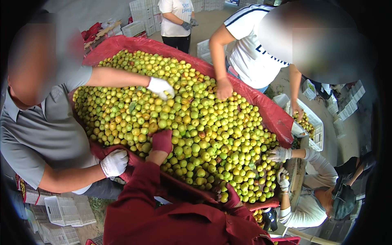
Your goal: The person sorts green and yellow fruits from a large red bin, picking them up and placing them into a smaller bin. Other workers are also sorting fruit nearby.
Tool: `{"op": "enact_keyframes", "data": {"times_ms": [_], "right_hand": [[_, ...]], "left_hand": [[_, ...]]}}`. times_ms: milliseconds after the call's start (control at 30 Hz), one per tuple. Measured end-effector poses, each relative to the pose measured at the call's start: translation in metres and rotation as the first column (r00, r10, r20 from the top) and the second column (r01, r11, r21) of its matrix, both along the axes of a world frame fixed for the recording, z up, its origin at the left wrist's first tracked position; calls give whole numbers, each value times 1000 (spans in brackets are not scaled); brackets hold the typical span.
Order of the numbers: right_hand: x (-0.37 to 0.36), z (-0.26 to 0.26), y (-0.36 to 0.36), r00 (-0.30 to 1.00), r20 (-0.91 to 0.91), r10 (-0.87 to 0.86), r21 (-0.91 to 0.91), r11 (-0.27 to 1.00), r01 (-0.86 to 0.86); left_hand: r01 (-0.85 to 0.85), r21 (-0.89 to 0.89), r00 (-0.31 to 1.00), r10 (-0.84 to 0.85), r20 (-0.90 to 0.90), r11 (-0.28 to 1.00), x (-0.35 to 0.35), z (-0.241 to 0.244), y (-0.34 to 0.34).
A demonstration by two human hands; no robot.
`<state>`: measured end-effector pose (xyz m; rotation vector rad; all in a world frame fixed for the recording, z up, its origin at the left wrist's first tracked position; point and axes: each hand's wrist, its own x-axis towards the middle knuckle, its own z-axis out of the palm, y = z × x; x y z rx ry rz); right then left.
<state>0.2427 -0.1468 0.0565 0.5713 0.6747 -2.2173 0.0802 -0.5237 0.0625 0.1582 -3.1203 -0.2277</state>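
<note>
A broad heap of green-yellow jujubes, some with reddish-brown patches, lies on a surface lined with red plastic sheeting. My left hand, in a maroon glove, reaches into the heap near its middle. Its fingers are turned away from view, so whether it grips a fruit is hidden. My right hand, gloved likewise, is at the near edge of the heap. Its fingers curl around a jujube; the fingertips are in shadow.
On the left, a person's white-gloved hand touches the fruit; the other hand rests at the edge. Across stands a person with a bare hand over the heap and another at a white crate. Gloved hands work at right.
</note>
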Motion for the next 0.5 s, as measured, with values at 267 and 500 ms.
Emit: {"op": "enact_keyframes", "data": {"times_ms": [267, 500], "right_hand": [[-2, 11, -4, 994, 63, -89, 55, 995, 85], [2, -23, 24, 974, 24, -223, -131, 966, 225]], "left_hand": [[381, 796, 918, -89, -387, 471, 66, 16, 136], [679, 397, 706, -400, -584, 618, 59, 57, 154]]}}
